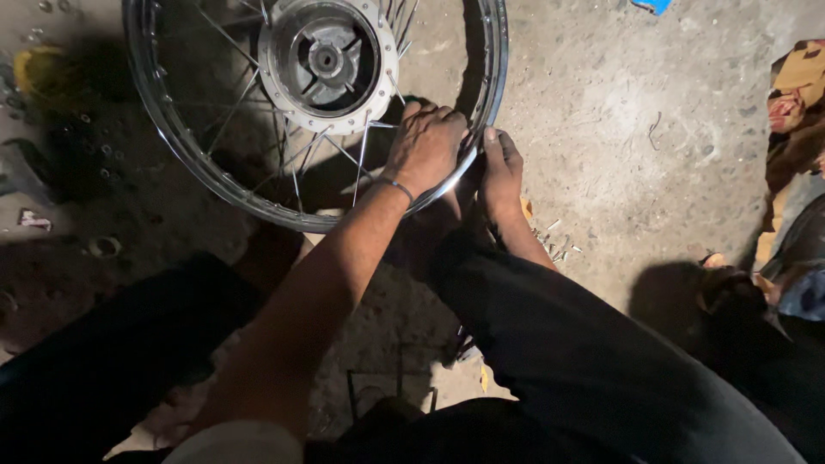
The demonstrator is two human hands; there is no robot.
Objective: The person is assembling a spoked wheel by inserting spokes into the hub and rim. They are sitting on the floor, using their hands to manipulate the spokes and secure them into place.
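- Hands first: the left hand (425, 146) lies knuckles-up over the near edge of a spoked motorcycle wheel (215, 172), fingers curled down among the spokes just inside the rim (150, 99); what the fingertips pinch is hidden beneath the hand, so I cannot tell whether they grip a spoke, a nipple or a small tool.
- Right hand (500, 172): it rests against the outside of the same stretch of rim, thumb up on the chrome edge and fingers tucked under, closed around the rim itself, which looks like a brace to stop the wheel turning or sliding.
- A thin metal bangle (397, 184) sits on the left wrist.
- Wheel position: it lies flat on the concrete floor (619, 112) directly ahead of the person, hub (326, 60) facing up, so the spokes (296, 163) on the near side are within easy reach of both hands.
- The person's legs in dark trousers (593, 361) spread to either side of the working spot, which probably keeps the body close and low over the rim.
- Loose spokes or pins (554, 245) lie scattered on the floor just beside the right wrist, handy to pick up.
- Small nuts and washers (90, 137) dot the floor to the left of the wheel.
- Patterned cloth (795, 94) lies at the right edge, well apart.
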